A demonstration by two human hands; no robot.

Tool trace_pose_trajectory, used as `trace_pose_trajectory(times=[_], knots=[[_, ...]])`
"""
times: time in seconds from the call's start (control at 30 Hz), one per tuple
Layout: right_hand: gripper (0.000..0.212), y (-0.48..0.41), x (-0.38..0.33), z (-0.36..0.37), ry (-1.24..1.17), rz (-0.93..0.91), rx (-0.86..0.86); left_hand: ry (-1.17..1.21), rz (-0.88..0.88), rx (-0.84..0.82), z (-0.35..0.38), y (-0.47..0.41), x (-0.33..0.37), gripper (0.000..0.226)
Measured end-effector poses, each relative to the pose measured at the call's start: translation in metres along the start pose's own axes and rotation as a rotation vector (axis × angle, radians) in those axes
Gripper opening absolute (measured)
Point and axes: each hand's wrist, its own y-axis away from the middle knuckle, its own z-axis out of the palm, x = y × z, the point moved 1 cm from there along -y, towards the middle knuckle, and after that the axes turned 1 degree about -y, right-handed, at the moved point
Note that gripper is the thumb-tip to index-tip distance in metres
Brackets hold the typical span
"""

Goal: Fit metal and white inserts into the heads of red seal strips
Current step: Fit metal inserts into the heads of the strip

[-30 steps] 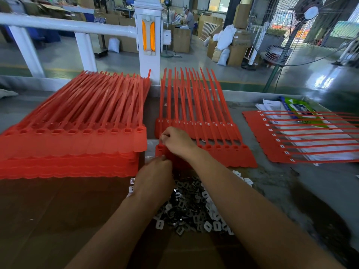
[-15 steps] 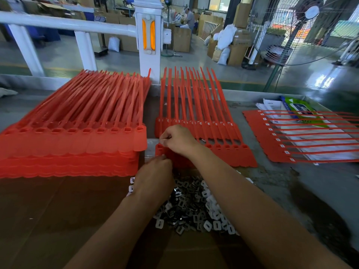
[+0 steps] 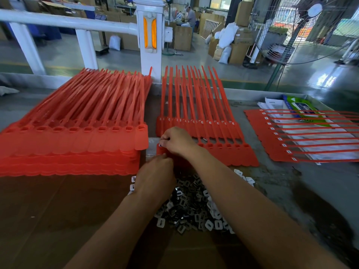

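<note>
**Right hand at the end head of a red sheet, just beyond the insert heap**

A grey desk [image 3: 303, 193] carries everything. A brown cardboard sheet [image 3: 58, 214] covers it under and to the left of the heap of inserts [image 3: 194, 208].

Beyond and to the left of that heap lies a thick stack of red seal strips [image 3: 77, 138]. Its heads sit in a row toward the person and its tails fan away.

Straight beyond the heap lies the front sheet [image 3: 242, 156] of strips, its near edge just beside the heap. Its tails run over a rear sheet [image 3: 159, 127], whose heads show white pieces.

Well to the right of the heap a single sheet [image 3: 272, 138] lies sideways over some papers [image 3: 271, 103], with white in each head.

The heap itself mixes dark metal pieces with white plastic squares.

The left hand [image 3: 155, 179] hangs over the heap's far left part, its back to the camera. Its fingertips reach the front sheet's near edge. Its grip is hidden, so I cannot tell whether it grasps anything.

The right hand [image 3: 176, 140] sits just beyond the left hand, at the front sheet's head farthest to the left of the heap. Its grip is curled in, pinching a small pale insert [image 3: 160, 145] at that head.
</note>
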Motion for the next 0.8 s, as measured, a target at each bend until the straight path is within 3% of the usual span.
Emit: trace_pose_trajectory(times=[0.23,0.33,0.5,0.8], knots=[[0.007,0.0013,0.0029,0.0023,-0.053,0.01,0.051,0.017,0.003,-0.007,-0.0015,0.0007,0.0008,0.029],[0.016,0.0016,0.0031,0.0023,-0.104,0.037,0.098,0.009,0.011,-0.005,-0.0021,0.0007,0.0014,0.03],[0.006,-0.0017,0.0032,0.0033,-0.065,0.045,0.101,0.012,0.004,-0.004,-0.0019,0.001,0.0022,0.03],[0.015,-0.0026,0.0075,0.0031,-0.119,-0.001,0.086,0.016,0.006,-0.009,0.0001,0.0005,0.0005,0.027]])
